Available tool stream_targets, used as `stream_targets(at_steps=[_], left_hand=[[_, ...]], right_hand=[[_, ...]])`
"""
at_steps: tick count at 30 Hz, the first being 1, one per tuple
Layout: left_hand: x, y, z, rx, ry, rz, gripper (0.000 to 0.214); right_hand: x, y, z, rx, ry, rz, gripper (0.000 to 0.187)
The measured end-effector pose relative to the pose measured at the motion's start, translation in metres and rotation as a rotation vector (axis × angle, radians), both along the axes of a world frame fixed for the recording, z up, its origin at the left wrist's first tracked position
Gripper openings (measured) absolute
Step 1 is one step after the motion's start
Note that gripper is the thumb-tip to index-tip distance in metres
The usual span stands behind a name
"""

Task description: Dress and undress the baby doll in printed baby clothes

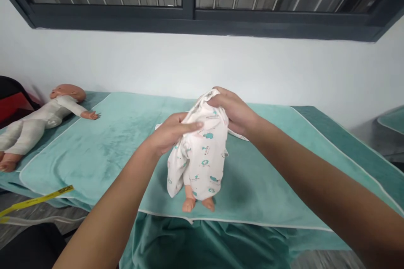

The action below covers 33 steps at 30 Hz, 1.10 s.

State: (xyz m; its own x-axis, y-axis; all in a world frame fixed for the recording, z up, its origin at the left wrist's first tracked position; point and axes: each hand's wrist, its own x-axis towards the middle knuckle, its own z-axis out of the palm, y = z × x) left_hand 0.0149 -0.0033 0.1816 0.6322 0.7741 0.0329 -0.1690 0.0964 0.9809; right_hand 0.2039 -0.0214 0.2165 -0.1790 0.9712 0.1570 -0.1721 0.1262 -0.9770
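A white baby garment (206,155) with teal and black animal prints hangs over a baby doll, covering its head and body. Only the doll's feet (189,204) and a bit of lower leg show below the hem, near the front edge of the bed. My left hand (175,132) pinches the cloth on its left side, thumb lying across the front. Higher up, my right hand (232,109) has its fingers closed around the bunched top edge of the same garment. Behind my hands, another piece of patterned cloth (237,135) lies partly hidden.
A teal sheet (274,176) with white piping covers the bed. Another doll (57,111) in white lies at the left, beside a black and red object (15,101). A yellow strap (38,201) juts in at the lower left. Behind the bed stand a white wall and a dark-framed window.
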Motion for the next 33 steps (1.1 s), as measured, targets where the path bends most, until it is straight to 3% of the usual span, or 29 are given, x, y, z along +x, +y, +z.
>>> stream_targets(at_steps=[3, 6, 8, 11, 14, 18, 20, 24, 28, 33], left_hand=[[0.007, 0.004, 0.001, 0.014, -0.2, 0.247, 0.028], [0.013, 0.004, 0.0, -0.041, -0.224, 0.274, 0.028], [0.012, 0.002, -0.005, -0.08, -0.187, 0.193, 0.03], [0.001, -0.004, -0.017, -0.085, -0.036, -0.056, 0.031], [-0.009, -0.01, -0.028, -0.057, 0.079, -0.22, 0.029], [-0.004, -0.016, -0.036, -0.112, -0.224, 0.07, 0.023], [0.001, -0.016, -0.036, -0.173, -0.345, 0.164, 0.03], [0.009, -0.009, -0.034, -0.261, -0.367, 0.159, 0.043], [0.012, -0.002, -0.037, -0.289, -0.354, 0.181, 0.046], [-0.002, -0.007, -0.045, -0.24, -0.253, -0.019, 0.058]], right_hand=[[0.0, -0.003, -0.011, -0.051, -0.077, 0.218, 0.02], [0.004, -0.005, -0.02, -0.125, -0.328, 0.481, 0.033], [0.008, -0.006, -0.022, -0.121, -0.397, 0.435, 0.036], [0.013, -0.006, -0.022, -0.057, -0.229, 0.254, 0.037], [0.011, -0.009, -0.028, -0.061, -0.085, 0.258, 0.038], [-0.002, -0.017, -0.045, -0.139, 0.057, 0.27, 0.041], [-0.008, -0.021, -0.054, -0.202, 0.034, 0.329, 0.045], [-0.013, -0.016, -0.06, -0.277, -0.122, 0.443, 0.044], [-0.013, 0.0, -0.054, -0.211, 0.043, 0.223, 0.038], [-0.012, -0.004, -0.044, -0.169, 0.152, 0.112, 0.039]])
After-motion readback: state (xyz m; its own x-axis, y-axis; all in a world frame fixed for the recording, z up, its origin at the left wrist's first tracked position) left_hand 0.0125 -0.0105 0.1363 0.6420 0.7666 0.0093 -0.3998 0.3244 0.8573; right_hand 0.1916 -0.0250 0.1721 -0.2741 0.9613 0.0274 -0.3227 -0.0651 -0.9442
